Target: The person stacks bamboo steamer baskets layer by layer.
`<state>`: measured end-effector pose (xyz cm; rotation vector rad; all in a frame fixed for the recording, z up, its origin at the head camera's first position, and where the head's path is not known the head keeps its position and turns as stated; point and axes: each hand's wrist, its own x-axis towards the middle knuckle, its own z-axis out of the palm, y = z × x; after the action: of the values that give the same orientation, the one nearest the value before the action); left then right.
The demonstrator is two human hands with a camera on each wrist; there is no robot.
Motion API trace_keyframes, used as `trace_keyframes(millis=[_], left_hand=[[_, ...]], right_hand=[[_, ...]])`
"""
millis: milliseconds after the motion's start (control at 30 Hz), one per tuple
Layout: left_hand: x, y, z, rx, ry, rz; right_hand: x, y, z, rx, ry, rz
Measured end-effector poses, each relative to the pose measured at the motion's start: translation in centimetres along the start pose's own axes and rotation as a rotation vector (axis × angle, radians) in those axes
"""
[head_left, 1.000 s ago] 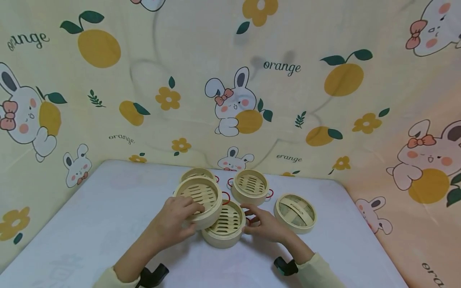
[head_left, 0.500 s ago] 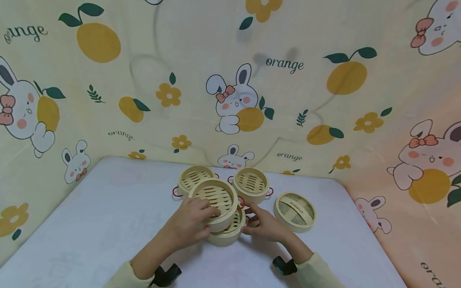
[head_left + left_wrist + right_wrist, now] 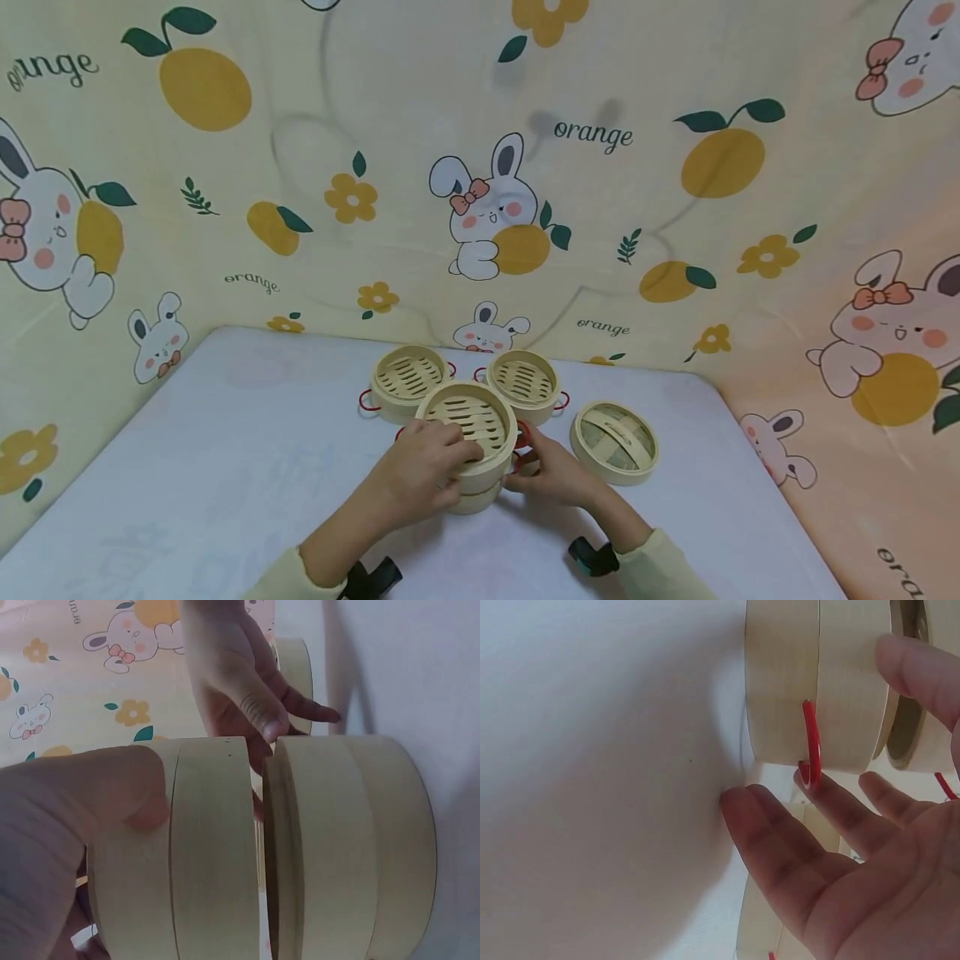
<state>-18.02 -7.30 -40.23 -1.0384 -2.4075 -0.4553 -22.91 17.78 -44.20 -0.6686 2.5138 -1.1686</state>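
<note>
My left hand (image 3: 420, 471) grips a small bamboo steamer basket (image 3: 501, 457) by its near left side, fingers over the rim and thumb on the outer wall. This basket hovers just above a second bamboo steamer basket (image 3: 476, 502) on the table; the left wrist view shows a narrow gap between the upper basket (image 3: 214, 847) and the lower basket (image 3: 337, 847). Beside the lower basket is my right hand (image 3: 551, 471). In the right wrist view, its thumb touches the lower basket's (image 3: 847, 690) upper wall, and its loosely extended fingers spread near the red loop handle (image 3: 812, 742).
Behind the pair stand two more slatted steamer baskets, one at the back left (image 3: 410, 379) and one at the back right (image 3: 522, 383), each with red loops. A woven steamer lid (image 3: 615, 442) lies to the right. A printed cloth (image 3: 420, 83) hangs behind the white table (image 3: 247, 458).
My left hand has carried the upper basket rightward and slightly downward, from partly over the lower basket to nearly lined up above it. My right hand has stayed almost in place.
</note>
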Motion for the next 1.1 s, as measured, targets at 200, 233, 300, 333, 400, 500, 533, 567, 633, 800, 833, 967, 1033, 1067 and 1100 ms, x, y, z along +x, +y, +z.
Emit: trace_keyframes(millis=[200, 233, 300, 333, 400, 500, 533, 567, 633, 800, 833, 967, 1033, 1067, 1100], left_hand=[[-0.04, 0.39, 0.51, 0.006, -0.023, 0.005], [-0.06, 0.42, 0.58, 0.008, -0.024, 0.004], [-0.1, 0.44, 0.67, 0.012, -0.025, 0.002], [-0.11, 0.45, 0.7, 0.015, -0.026, 0.001], [-0.1, 0.46, 0.72, 0.018, -0.026, -0.001], [-0.06, 0.46, 0.72, 0.018, -0.03, -0.005], [-0.05, 0.47, 0.71, 0.019, -0.031, -0.007], [-0.05, 0.46, 0.72, 0.019, -0.031, -0.008], [-0.06, 0.44, 0.76, 0.021, -0.032, -0.01], [-0.08, 0.35, 0.92, 0.031, -0.023, -0.009], [-0.08, 0.34, 0.95, 0.034, -0.023, -0.009], [-0.13, 0.29, 1.03, 0.038, -0.031, -0.016], [-0.17, 0.27, 1.02, 0.04, -0.035, -0.018], [-0.19, 0.27, 1.0, 0.039, -0.035, -0.019], [-0.21, 0.27, 0.99, 0.037, -0.035, -0.02]], right_hand=[[0.04, 0.19, 0.08, 0.009, 0.002, 0.005], [0.04, 0.24, 0.09, 0.01, 0.002, 0.007], [0.05, 0.35, 0.11, 0.016, 0.003, 0.013], [0.04, 0.38, 0.12, 0.018, 0.003, 0.016], [0.03, 0.41, 0.1, 0.02, 0.004, 0.018], [-0.01, 0.43, 0.07, 0.021, 0.004, 0.015], [-0.01, 0.44, 0.06, 0.019, 0.003, 0.012], [-0.03, 0.44, 0.05, 0.019, 0.001, 0.011], [-0.06, 0.42, 0.05, 0.018, -0.002, 0.013], [-0.06, 0.36, 0.09, 0.01, 0.007, 0.024], [-0.07, 0.35, 0.1, 0.008, 0.009, 0.023], [-0.05, 0.31, 0.09, 0.004, 0.015, 0.02], [-0.01, 0.29, 0.05, -0.001, 0.016, 0.015], [0.01, 0.25, 0.01, -0.003, 0.019, 0.014], [0.03, 0.22, -0.02, -0.004, 0.023, 0.012]])
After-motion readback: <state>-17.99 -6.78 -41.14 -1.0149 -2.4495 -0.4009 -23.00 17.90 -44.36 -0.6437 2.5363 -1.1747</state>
